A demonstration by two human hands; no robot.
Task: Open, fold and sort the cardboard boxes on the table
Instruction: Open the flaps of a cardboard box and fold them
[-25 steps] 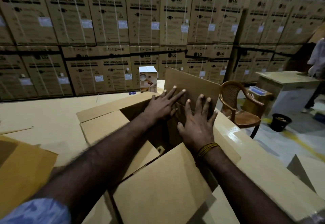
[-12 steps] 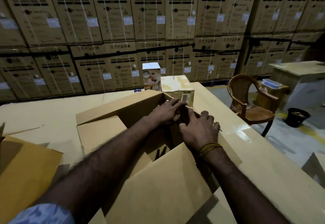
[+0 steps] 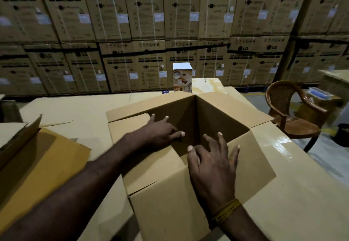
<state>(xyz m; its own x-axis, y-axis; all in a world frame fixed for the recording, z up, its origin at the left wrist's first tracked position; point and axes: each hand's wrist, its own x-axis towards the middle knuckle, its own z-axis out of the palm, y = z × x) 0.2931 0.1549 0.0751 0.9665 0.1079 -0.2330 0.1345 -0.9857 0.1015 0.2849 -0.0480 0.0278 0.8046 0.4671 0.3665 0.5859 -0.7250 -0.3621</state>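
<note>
A large brown cardboard box [image 3: 222,112] stands open on the table [image 3: 302,212] in front of me, all its top flaps spread outward and its dark inside showing. My left hand [image 3: 160,133] lies flat on the left flap at the opening's edge, fingers spread. My right hand [image 3: 213,167] rests on the near flap with fingers apart, reaching over the opening's near corner. Neither hand grips anything. A flattened yellowish cardboard piece [image 3: 37,167] lies at the left.
A small white printed box [image 3: 182,80] stands at the table's far side beside a taped brown box [image 3: 207,85]. A brown chair [image 3: 290,116] sits off the right edge. Stacked washing-machine cartons [image 3: 143,13] wall the background.
The far flap that stood upright has been pushed down and out. Both hands have pulled back from the far side of the opening onto the left and near flaps, fingers spread.
</note>
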